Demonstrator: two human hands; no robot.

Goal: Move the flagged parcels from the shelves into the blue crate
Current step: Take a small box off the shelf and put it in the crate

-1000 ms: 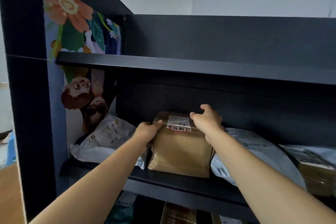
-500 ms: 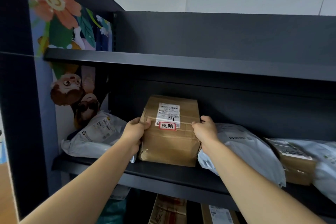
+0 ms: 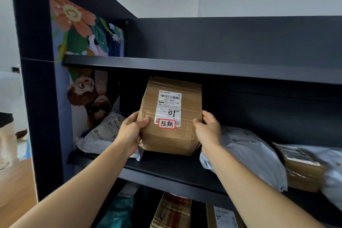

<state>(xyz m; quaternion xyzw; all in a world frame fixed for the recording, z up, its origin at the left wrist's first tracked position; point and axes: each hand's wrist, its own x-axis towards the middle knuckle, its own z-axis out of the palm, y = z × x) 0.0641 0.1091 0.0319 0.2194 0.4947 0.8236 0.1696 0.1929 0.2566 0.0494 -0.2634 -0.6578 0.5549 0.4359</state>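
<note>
A brown cardboard parcel [image 3: 166, 140] with a white shipping label marked "01" and a red-bordered sticker is tipped up on the middle shelf [image 3: 175, 170], its labelled face toward me. My left hand [image 3: 130, 131] grips its left side and my right hand [image 3: 208, 129] grips its right side. The parcel's lower edge sits at or just above the shelf board. The blue crate is not in view.
A white poly mailer [image 3: 103, 135] lies left of the parcel, a grey one [image 3: 255, 153] right of it, then a taped brown box [image 3: 301, 170]. More boxes [image 3: 172, 211] fill the shelf below. The upper shelf board [image 3: 203, 67] hangs close above the parcel.
The parcel lay flat with my hands on its top corners; it has since been tilted upright and pulled forward, and both hands now hold its sides.
</note>
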